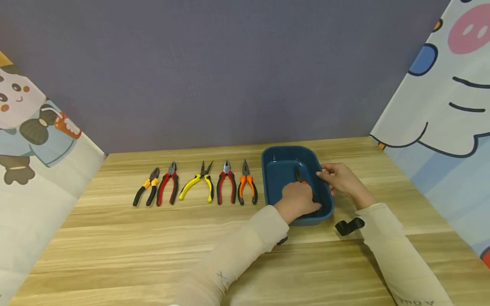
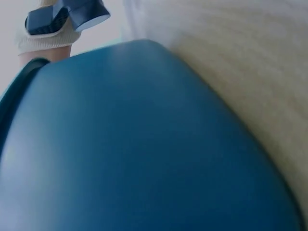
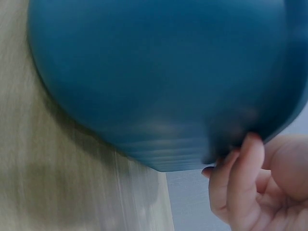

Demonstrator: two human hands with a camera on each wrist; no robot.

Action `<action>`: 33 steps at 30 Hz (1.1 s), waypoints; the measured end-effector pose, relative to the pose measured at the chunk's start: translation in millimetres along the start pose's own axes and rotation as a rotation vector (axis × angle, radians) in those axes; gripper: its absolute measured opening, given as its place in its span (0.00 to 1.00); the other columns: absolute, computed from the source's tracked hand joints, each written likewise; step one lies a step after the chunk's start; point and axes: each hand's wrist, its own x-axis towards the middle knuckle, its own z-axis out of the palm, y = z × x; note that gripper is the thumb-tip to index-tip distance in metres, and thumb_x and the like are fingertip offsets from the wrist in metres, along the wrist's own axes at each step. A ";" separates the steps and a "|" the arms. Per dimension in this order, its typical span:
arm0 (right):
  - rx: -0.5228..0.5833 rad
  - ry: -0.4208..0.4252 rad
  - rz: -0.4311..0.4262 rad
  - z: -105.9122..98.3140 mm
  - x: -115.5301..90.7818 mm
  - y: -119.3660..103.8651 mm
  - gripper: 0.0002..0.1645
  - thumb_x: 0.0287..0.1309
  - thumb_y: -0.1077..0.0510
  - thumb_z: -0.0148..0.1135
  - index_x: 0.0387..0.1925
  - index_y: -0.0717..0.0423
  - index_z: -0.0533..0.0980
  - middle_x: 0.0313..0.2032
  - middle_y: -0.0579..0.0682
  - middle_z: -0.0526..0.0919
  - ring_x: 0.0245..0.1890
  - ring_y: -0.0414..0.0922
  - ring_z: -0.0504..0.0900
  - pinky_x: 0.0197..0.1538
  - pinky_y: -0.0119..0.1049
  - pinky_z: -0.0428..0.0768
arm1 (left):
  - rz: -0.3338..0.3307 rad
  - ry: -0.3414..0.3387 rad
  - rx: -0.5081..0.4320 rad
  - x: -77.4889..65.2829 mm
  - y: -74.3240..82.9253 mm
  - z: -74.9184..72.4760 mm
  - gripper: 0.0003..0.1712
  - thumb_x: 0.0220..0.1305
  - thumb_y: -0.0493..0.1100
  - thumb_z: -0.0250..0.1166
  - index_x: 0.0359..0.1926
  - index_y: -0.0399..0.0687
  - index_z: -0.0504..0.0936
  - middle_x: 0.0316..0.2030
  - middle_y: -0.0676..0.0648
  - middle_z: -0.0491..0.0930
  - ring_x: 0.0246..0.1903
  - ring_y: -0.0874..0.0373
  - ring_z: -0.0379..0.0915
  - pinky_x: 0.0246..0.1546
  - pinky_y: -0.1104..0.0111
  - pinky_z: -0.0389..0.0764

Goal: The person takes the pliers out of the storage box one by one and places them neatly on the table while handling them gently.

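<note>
A dark blue plastic bin (image 1: 270, 178) stands on the table; its outer wall fills most of both wrist views. My left hand (image 1: 299, 199) reaches down inside it, fingers curled over a pair of pliers (image 1: 298, 174) with dark jaws and a bit of orange handle showing. The hand covers most of those handles. At the bin's right side my right hand (image 1: 342, 182) pinches the rim, thumb on the inside edge. In the right wrist view, the fingertips (image 3: 251, 144) touch the outer wall below the rim.
Left of the bin lies a row of pliers: yellow-and-black (image 1: 151, 187), red-and-black (image 1: 168, 183), yellow long-nose (image 1: 197, 182), another red-and-black pair (image 1: 226, 182) and orange-and-black (image 1: 247, 182). Behind the wooden table (image 1: 153, 250) rises a grey panel (image 1: 229, 76).
</note>
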 end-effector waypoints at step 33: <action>-0.008 0.013 -0.011 0.7 -1.4 -0.8 0.26 0.66 0.60 0.53 0.60 0.74 0.66 0.29 0.55 0.75 0.15 0.39 0.70 0.18 0.39 0.77 | -0.148 -0.082 0.199 13.9 2.6 9.3 0.41 0.45 0.75 0.63 0.56 0.58 0.78 0.56 0.48 0.72 0.46 0.58 0.74 0.35 0.69 0.77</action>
